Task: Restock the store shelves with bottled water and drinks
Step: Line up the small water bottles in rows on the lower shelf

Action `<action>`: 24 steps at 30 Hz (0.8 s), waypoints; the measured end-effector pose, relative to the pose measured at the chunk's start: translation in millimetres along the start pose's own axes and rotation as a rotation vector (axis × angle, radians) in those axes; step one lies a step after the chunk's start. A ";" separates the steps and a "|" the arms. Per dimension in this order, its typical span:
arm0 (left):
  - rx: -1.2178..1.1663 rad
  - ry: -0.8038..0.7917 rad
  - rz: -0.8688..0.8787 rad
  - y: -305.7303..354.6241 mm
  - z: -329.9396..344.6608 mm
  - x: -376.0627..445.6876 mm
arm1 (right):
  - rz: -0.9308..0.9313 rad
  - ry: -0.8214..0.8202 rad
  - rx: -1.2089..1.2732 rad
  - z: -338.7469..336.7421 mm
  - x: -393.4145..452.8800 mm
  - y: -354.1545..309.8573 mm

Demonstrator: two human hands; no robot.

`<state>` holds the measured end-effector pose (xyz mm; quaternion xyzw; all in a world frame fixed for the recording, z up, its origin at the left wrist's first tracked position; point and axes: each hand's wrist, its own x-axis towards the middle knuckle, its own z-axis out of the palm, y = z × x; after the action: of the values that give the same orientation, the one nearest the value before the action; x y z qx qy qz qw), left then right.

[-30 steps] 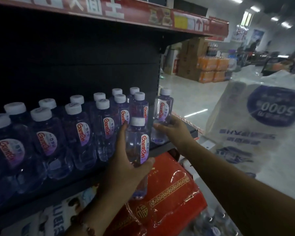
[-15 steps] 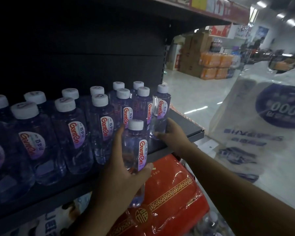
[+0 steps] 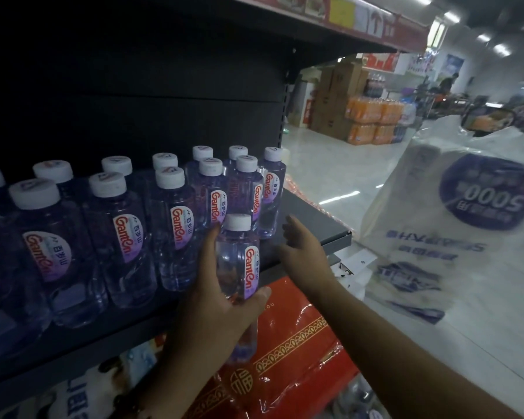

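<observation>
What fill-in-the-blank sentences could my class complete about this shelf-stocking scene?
1. The left hand grips a clear plastic water bottle with a ____ cap.
2. The right hand holds ____.
3. The bare part of the dark metal shelf lies to the ____ of the standing bottles.
4. The foil-wrapped package below the shelf is ____.

Missing words: white; nothing; right; red

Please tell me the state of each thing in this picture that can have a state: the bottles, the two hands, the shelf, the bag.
held bottle: capped, upright, gripped in front of the shelf edge
left hand: curled round the held bottle
right hand: open, holding nothing
end bottle: capped, standing, not touched
shelved bottles: capped, upright in rows
shelf: right end bare
plastic bag: standing, top open
</observation>
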<state>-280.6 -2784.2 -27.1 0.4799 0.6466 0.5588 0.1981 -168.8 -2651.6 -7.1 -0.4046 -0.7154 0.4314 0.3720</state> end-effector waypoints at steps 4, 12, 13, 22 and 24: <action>-0.021 -0.006 0.003 -2.2 4.8 2.7 | 0.122 -0.393 0.259 -21.8 -83.1 12.9; -0.082 0.024 0.052 1.8 25.9 -0.4 | -0.032 -0.247 0.036 6.5 -109.2 21.2; -0.084 0.002 0.052 4.4 28.2 -1.3 | -0.044 -0.223 0.010 4.8 -107.9 23.2; 0.701 -0.187 0.215 24.7 12.0 -9.6 | -0.005 -0.067 0.021 -30.1 -72.2 30.6; 0.853 -0.206 0.191 20.4 8.9 -11.3 | 0.023 -0.040 0.031 -30.0 -56.3 27.4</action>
<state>-260.1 -2790.8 -14.4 0.6292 0.7491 0.2072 -0.0067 -113.0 -2684.5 -32.1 -0.3982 -0.7114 0.4546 0.3587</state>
